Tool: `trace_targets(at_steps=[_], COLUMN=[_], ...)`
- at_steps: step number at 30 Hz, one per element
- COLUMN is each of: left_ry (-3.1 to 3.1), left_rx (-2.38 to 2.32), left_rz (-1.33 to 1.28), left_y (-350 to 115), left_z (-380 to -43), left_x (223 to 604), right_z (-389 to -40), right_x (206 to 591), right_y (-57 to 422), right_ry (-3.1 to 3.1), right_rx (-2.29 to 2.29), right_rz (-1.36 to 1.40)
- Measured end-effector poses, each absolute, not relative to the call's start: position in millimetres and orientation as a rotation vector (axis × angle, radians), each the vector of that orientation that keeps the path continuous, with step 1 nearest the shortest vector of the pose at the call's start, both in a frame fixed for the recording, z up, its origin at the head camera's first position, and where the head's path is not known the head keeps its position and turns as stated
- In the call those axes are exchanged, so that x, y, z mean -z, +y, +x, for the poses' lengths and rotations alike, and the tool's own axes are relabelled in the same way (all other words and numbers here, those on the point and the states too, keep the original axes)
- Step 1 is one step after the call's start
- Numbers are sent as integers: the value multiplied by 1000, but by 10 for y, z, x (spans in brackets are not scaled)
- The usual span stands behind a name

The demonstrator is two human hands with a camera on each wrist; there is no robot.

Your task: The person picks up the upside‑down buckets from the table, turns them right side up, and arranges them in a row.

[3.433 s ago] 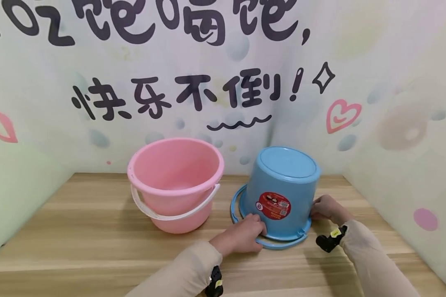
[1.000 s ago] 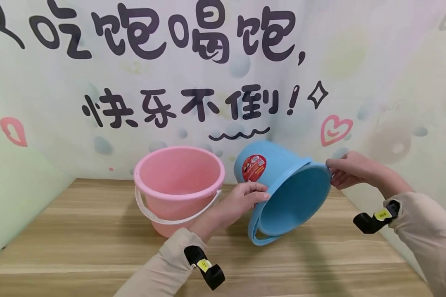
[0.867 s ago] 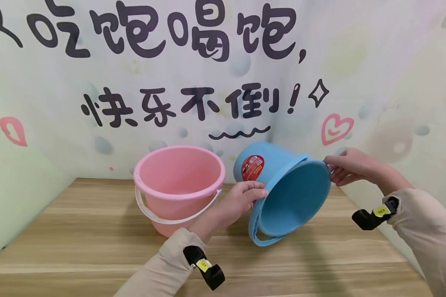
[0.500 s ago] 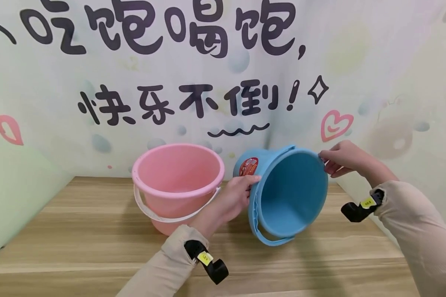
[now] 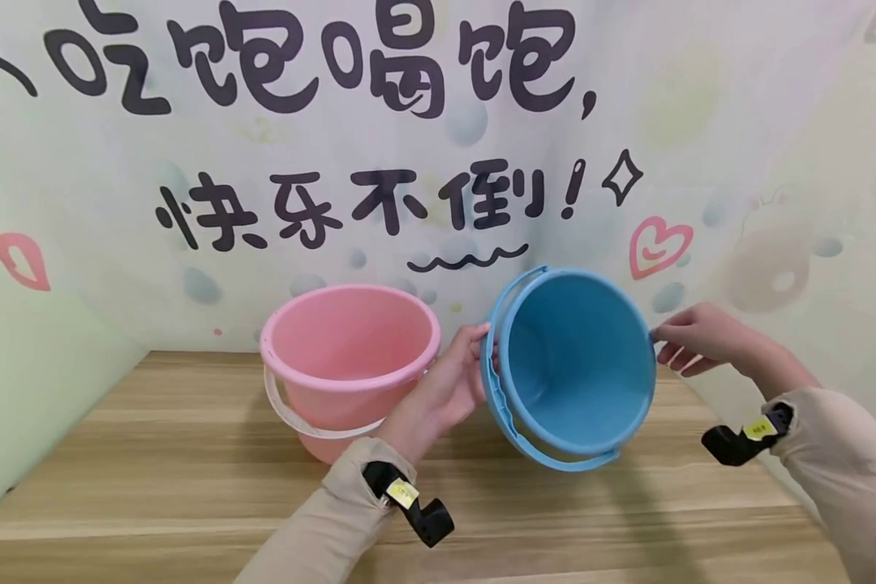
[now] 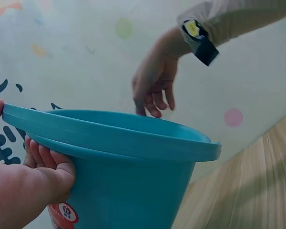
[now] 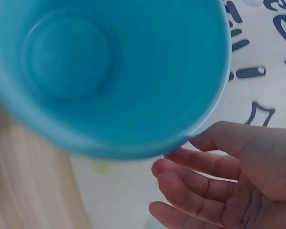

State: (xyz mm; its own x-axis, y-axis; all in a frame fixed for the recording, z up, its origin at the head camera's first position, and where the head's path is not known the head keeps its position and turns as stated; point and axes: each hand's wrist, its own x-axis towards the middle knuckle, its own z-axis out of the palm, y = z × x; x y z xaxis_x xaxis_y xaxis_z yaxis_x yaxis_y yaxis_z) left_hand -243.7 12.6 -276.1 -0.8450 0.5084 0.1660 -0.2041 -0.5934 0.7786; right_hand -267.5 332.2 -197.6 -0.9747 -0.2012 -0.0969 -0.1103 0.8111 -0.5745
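Observation:
A blue plastic bucket (image 5: 580, 365) is tilted on its side, its open mouth toward the head camera. Its blue handle (image 5: 507, 422) lies along the left and lower rim. My left hand (image 5: 448, 381) grips the bucket's left side; in the left wrist view the fingers (image 6: 45, 155) curl under the rim, with the thumb at the rim's end. On the opposite side, my right hand (image 5: 711, 341) pinches the rim between thumb (image 7: 219, 136) and index finger, the other fingers loosely bent below. A red label (image 6: 63, 215) shows on the bucket's outer wall.
Left of the blue bucket, a pink bucket (image 5: 350, 385) stands upright, its white handle (image 5: 288, 410) hanging in front. My left forearm passes close before it. Both are on a wood-grain table (image 5: 190, 503), with a printed backdrop (image 5: 380, 146) behind and side walls left and right.
The blue bucket has gone from upside down on the table to tipped over, its mouth turning up toward the head camera. Both hands have moved along with its rim. The pink bucket stays put.

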Motion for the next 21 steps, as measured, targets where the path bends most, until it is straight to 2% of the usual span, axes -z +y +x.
trace_targets(at_steps=[13, 21], left_ry=[973, 889], left_rx=[-2557, -2602], left_rz=[417, 428], left_y=[216, 255], left_z=[-2416, -2401], left_x=[2804, 2884], right_z=[-2528, -2555], right_x=[2399, 2401], right_y=[3616, 3570], right_ry=[2376, 2651], right_rx=[1356, 1297], right_rz=[-582, -456])
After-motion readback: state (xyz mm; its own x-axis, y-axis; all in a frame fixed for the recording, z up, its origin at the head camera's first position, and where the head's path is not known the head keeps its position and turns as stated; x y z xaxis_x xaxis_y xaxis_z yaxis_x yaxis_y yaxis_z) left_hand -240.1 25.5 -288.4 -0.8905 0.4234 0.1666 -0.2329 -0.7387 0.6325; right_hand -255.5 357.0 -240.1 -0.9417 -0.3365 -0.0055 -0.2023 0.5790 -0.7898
